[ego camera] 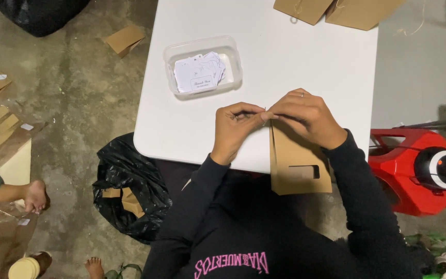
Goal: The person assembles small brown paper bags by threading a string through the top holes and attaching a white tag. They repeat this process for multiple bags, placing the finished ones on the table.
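Seen from above, a person in a black long-sleeved top works at the near edge of a white table (295,57). The left hand (236,126) and the right hand (305,116) meet at the fingertips, both pinching the top edge of a flat brown paper bag (298,165). The bag hangs down over the table's edge toward the person's lap, and a rectangular window cutout shows near its lower end. Something thin, possibly a string, seems caught between the pressed fingertips, though it is too small to be sure. A ring sits on the right hand.

Farther back on the table, a clear plastic tub (202,64) holds a stack of white paper tags (198,73). More brown paper bags (336,9) lie at the far edge. On the concrete floor, a black plastic bag (122,181) holds brown scraps to the left, and a red machine (414,165) stands to the right. Another person's bare foot (34,196) rests at far left.
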